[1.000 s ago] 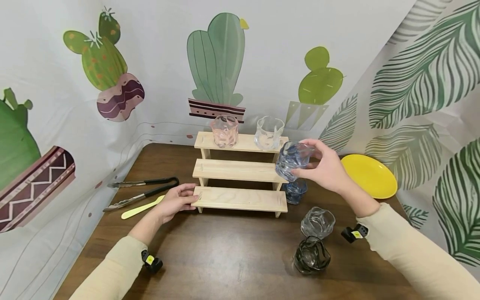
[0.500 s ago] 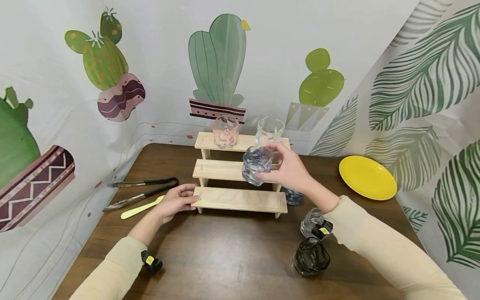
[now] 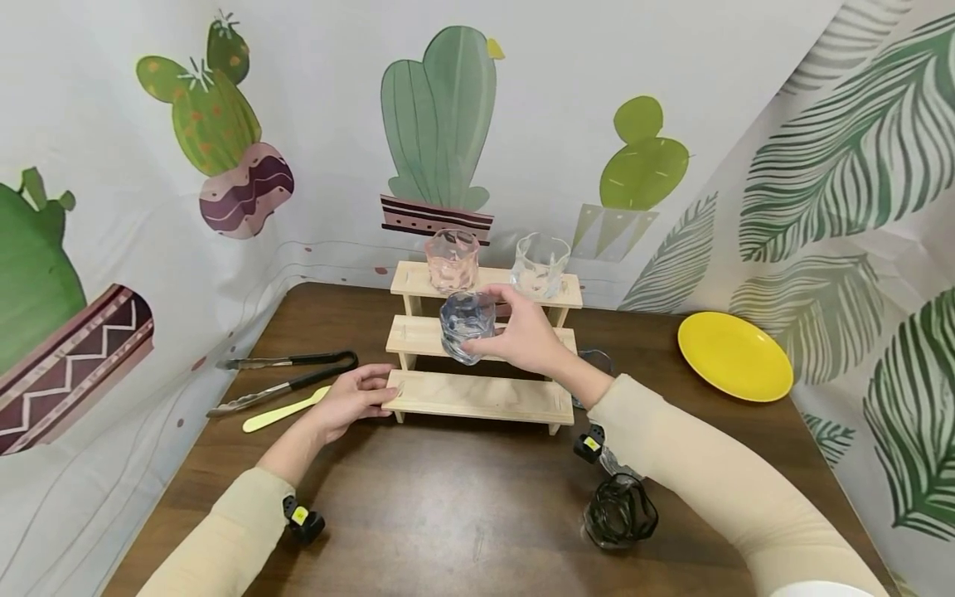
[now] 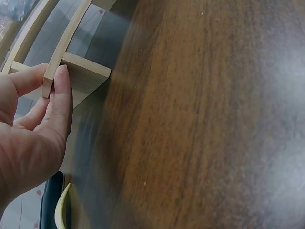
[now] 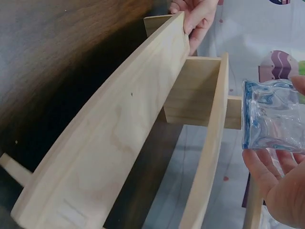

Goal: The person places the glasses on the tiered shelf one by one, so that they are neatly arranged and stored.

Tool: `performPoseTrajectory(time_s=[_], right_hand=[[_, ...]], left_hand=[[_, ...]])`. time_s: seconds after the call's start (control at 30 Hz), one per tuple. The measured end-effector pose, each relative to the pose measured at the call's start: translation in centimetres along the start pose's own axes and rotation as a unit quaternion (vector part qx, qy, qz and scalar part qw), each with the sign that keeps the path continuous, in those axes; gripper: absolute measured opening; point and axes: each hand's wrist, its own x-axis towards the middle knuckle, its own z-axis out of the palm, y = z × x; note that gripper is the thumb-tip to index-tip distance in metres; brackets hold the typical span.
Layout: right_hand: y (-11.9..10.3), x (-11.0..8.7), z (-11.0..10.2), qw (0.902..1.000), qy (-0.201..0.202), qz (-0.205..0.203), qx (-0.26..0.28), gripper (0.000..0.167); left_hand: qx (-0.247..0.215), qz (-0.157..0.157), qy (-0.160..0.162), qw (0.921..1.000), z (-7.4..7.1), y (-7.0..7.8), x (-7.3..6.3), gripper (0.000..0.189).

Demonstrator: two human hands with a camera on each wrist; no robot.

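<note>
My right hand (image 3: 522,332) holds a blue-tinted drinking glass (image 3: 464,323) between thumb and fingers, over the middle step of a three-tier wooden stand (image 3: 481,394). In the right wrist view the glass's base (image 5: 246,114) faces that middle board. My left hand (image 3: 356,402) pinches the left end of the lowest board, thumb on one face and fingers on the other, as the left wrist view shows at the board's end (image 4: 53,71). On the top step stand a pink glass (image 3: 451,261) and a clear glass (image 3: 539,269).
Right of the stand, another blue glass (image 3: 597,361) and a grey glass (image 3: 622,466) are partly hidden by my right arm. A dark glass (image 3: 619,514) stands nearer. A yellow plate (image 3: 734,356) lies back right. Tongs (image 3: 317,377) and a yellow-green utensil (image 3: 276,416) lie left.
My right hand has carried the blue glass leftward from the stand's right end to left of the middle step's centre. The left hand keeps its place on the lowest board.
</note>
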Motion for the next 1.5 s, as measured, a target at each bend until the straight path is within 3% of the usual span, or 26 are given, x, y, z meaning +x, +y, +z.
performPoseTrajectory(time_s=[0.57, 0.93, 1.5], right_hand=[[0.2, 1.7, 2.0, 0.9994, 0.018, 0.015, -0.026, 0.084], [0.2, 1.8, 2.9, 0.9994, 0.022, 0.022, -0.012, 0.085], [-0.3, 1.3, 3.2, 0.9973, 0.02, 0.067, -0.022, 0.091]], left_hand=[[0.001, 0.004, -0.002, 1.0, 0.0, 0.3, -0.1, 0.065], [-0.001, 0.003, 0.0, 1.0, 0.1, 0.3, -0.1, 0.065], [-0.005, 0.003, 0.003, 1.0, 0.2, 0.3, -0.1, 0.064]])
